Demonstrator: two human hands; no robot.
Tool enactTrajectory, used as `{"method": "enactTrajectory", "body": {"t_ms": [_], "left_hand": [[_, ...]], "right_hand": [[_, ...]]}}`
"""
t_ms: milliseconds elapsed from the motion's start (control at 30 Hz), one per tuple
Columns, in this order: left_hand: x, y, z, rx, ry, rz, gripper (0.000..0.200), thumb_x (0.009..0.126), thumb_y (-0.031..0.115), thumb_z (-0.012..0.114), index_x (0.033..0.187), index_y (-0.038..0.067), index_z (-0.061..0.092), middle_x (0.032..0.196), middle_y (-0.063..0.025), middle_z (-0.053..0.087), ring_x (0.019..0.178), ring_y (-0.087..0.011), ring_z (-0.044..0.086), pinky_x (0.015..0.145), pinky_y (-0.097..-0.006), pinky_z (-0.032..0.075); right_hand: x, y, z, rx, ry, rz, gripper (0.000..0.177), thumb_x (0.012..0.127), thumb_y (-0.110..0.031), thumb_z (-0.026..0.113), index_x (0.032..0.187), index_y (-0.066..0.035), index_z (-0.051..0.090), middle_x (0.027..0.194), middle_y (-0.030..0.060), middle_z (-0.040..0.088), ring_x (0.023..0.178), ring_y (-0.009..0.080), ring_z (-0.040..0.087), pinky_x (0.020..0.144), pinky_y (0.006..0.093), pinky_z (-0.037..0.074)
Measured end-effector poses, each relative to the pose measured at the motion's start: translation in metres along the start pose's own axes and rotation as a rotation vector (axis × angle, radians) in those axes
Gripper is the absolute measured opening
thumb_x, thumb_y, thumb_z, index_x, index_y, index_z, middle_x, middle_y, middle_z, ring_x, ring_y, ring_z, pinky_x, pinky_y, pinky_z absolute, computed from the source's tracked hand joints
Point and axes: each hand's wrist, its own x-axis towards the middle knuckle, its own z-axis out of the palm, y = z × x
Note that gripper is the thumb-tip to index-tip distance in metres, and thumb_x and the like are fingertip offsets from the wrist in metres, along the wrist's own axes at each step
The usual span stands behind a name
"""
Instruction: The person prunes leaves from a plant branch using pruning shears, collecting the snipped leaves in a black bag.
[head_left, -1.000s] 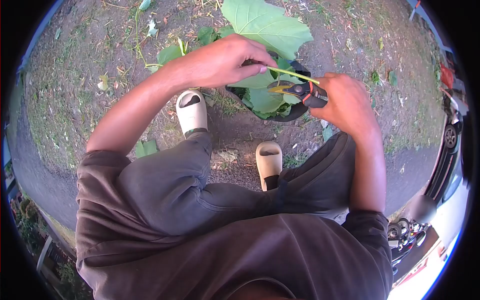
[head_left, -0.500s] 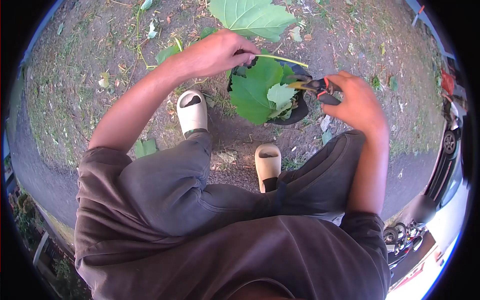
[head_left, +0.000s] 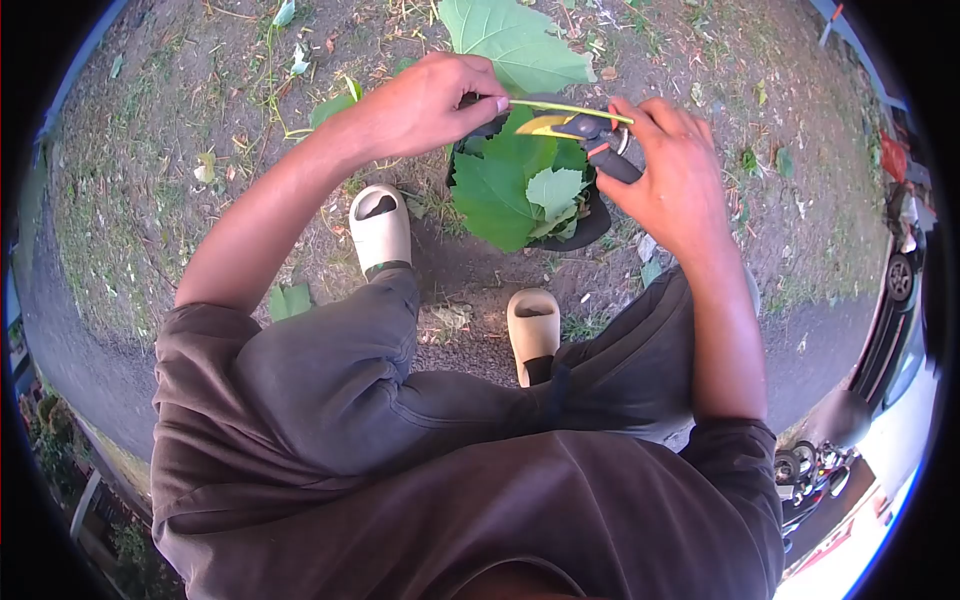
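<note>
My left hand (head_left: pixel 430 100) pinches one end of a thin green stem (head_left: pixel 572 109) that runs level to the right. In my right hand (head_left: pixel 665 170) are pruning shears (head_left: pixel 580 130) with yellow blades and dark handles, and the blades sit against the stem from below. Both hands hover over a black pot (head_left: pixel 590 225) filled with broad green leaves (head_left: pixel 510 185). A large leaf (head_left: pixel 515 40) lies on the ground beyond the pot.
I crouch on bare dirt with sparse grass; my cream clogs (head_left: pixel 380 225) (head_left: pixel 533 325) are planted beside the pot. Cut leaves (head_left: pixel 290 298) and plant scraps are scattered around. A parked car (head_left: pixel 900 300) stands at the right edge.
My right hand has swung the shears left and up, back against the stem. A second ago the shears were at the stem lower down; a cut leaf has dropped into the pot.
</note>
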Motion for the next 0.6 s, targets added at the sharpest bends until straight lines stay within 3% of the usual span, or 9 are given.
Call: {"method": "enactTrajectory", "body": {"t_ms": [167, 267, 333, 367, 433, 467, 500, 567, 600], "left_hand": [[-0.005, -0.004, 0.003, 0.003, -0.043, -0.03, 0.027, 0.108, 0.022, 0.069, 0.109, -0.003, 0.08, 0.099, -0.0151, 0.074, 0.095, -0.032, 0.073, 0.088, -0.0449, 0.058], [-0.009, -0.005, 0.007, -0.008, -0.092, -0.011, 0.027, 0.107, 0.023, 0.071, 0.113, -0.002, 0.079, 0.108, -0.0144, 0.074, 0.105, -0.0327, 0.073, 0.094, -0.045, 0.058], [-0.016, -0.013, 0.012, 0.154, 0.168, 0.243, 0.032, 0.104, 0.027, 0.075, 0.123, 0.002, 0.075, 0.12, -0.0143, 0.071, 0.116, -0.0349, 0.07, 0.099, -0.0469, 0.058], [-0.021, -0.018, 0.011, 0.15, 0.163, 0.246, 0.032, 0.104, 0.027, 0.075, 0.123, 0.002, 0.075, 0.12, -0.0143, 0.071, 0.116, -0.0349, 0.07, 0.099, -0.0469, 0.058], [-0.038, -0.035, 0.002, 0.313, 0.211, 0.172, 0.042, 0.1, 0.032, 0.078, 0.132, 0.005, 0.07, 0.129, -0.0155, 0.067, 0.122, -0.0371, 0.066, 0.103, -0.0494, 0.056], [-0.046, -0.05, 0.004, 0.332, 0.166, 0.107, 0.049, 0.101, 0.041, 0.076, 0.133, 0.006, 0.068, 0.121, -0.0191, 0.069, 0.119, -0.0381, 0.068, 0.104, -0.0508, 0.056], [-0.053, -0.06, 0.003, 0.331, 0.161, 0.116, 0.049, 0.101, 0.041, 0.076, 0.133, 0.006, 0.068, 0.121, -0.0191, 0.069, 0.119, -0.0381, 0.068, 0.104, -0.0508, 0.056], [-0.067, -0.076, 0.003, 0.226, -0.3, -0.312, 0.048, 0.107, 0.046, 0.068, 0.132, 0.004, 0.071, 0.113, -0.0205, 0.071, 0.115, -0.038, 0.07, 0.103, -0.05, 0.056], [-0.076, -0.087, 0.008, 0.221, -0.307, -0.309, 0.048, 0.107, 0.046, 0.068, 0.132, 0.004, 0.071, 0.113, -0.0205, 0.071, 0.115, -0.038, 0.07, 0.103, -0.05, 0.056]], "right_hand": [[0.0, -0.006, -0.011, 0.047, -0.098, 0.003, 0.064, 0.076, -0.029, 0.09, 0.135, -0.009, 0.075, 0.114, 0.012, 0.072, 0.11, 0.0359, 0.071, 0.102, 0.0482, 0.053], [0.002, -0.007, -0.02, 0.073, -0.246, 0.099, 0.061, 0.075, -0.029, 0.091, 0.131, -0.011, 0.077, 0.109, 0.0107, 0.073, 0.106, 0.0356, 0.072, 0.097, 0.0494, 0.056], [-0.001, -0.001, -0.019, 0.054, -0.262, 0.024, 0.056, 0.074, -0.026, 0.09, 0.127, -0.011, 0.079, 0.106, 0.0118, 0.073, 0.102, 0.0372, 0.073, 0.091, 0.0514, 0.058], [0.0, 0.0, -0.022, 0.055, -0.264, 0.029, 0.056, 0.074, -0.026, 0.09, 0.127, -0.011, 0.079, 0.106, 0.0118, 0.073, 0.102, 0.0372, 0.073, 0.091, 0.0514, 0.058], [0.003, 0.002, -0.029, 0.152, -0.434, 0.07, 0.054, 0.072, -0.024, 0.089, 0.124, -0.009, 0.08, 0.107, 0.0136, 0.074, 0.102, 0.0382, 0.074, 0.092, 0.0524, 0.059], [0.001, 0.005, -0.028, 0.153, -0.428, 0.079, 0.054, 0.072, -0.024, 0.089, 0.124, -0.009, 0.08, 0.107, 0.0136, 0.074, 0.102, 0.0382, 0.074, 0.092, 0.0524, 0.059], [-0.002, 0.009, -0.026, 0.141, -0.425, 0.06, 0.055, 0.071, -0.023, 0.089, 0.123, -0.008, 0.08, 0.108, 0.0143, 0.075, 0.102, 0.0382, 0.074, 0.092, 0.052, 0.059], [-0.006, 0.014, -0.022, 0.132, -0.43, 0.052, 0.055, 0.071, -0.023, 0.089, 0.123, -0.007, 0.08, 0.108, 0.0149, 0.076, 0.102, 0.0382, 0.074, 0.092, 0.0515, 0.059], [-0.006, 0.017, -0.02, 0.136, -0.422, 0.057, 0.054, 0.071, -0.023, 0.089, 0.121, -0.006, 0.081, 0.107, 0.0159, 0.077, 0.101, 0.0386, 0.074, 0.092, 0.0516, 0.059]]}}
